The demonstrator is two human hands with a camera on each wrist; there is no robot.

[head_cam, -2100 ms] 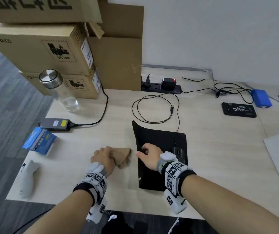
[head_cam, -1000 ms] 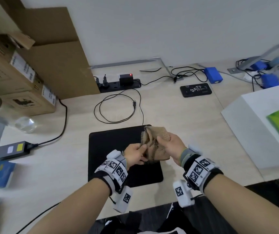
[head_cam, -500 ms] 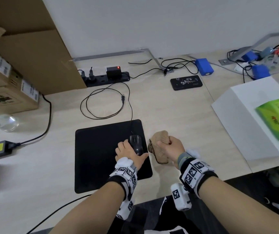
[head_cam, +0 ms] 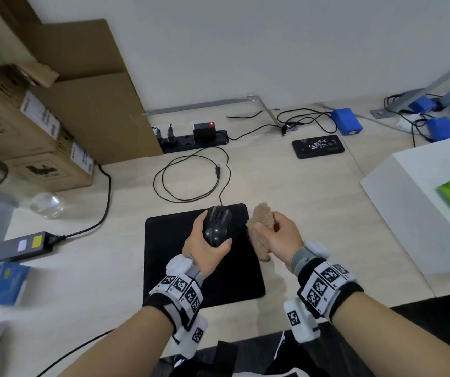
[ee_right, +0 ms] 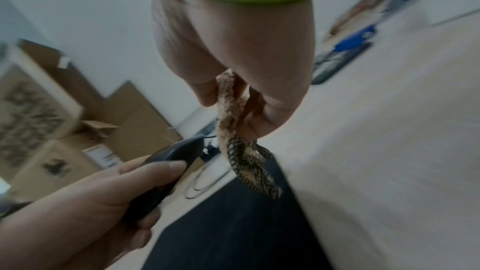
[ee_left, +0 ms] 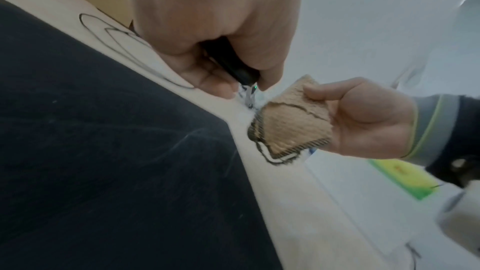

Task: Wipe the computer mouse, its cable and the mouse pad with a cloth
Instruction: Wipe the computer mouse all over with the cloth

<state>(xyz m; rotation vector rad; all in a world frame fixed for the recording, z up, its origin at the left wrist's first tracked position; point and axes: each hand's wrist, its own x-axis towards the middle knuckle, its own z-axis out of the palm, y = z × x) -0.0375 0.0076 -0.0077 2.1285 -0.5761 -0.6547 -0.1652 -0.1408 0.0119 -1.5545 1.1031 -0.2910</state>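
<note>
The person's left hand [head_cam: 204, 247] grips the black computer mouse [head_cam: 216, 225], its fingers [ee_right: 153, 168] curled round the body from the side and beneath, so that the mouse is held above the far right part of the black mouse pad [head_cam: 174, 257], which lies flat on the light wooden table [head_cam: 286, 186]. The mouse's cable [head_cam: 188, 176] runs from its front edge away over the table, lies there in a loose loop and ends in a free plug beside the loop. Just to the right of the mouse, and apart from it, the right hand [head_cam: 278, 238] pinches a folded tan cloth [head_cam: 261, 229] between thumb and curled fingers [ee_left: 324, 91]; the cloth's dark-stitched edge hangs down over the right rim of the pad. A black power strip [head_cam: 193, 138] sits at the far edge against the wall, cardboard boxes [head_cam: 33, 137] stand at the left, and a white box [head_cam: 419, 202] stands at the right.
</note>
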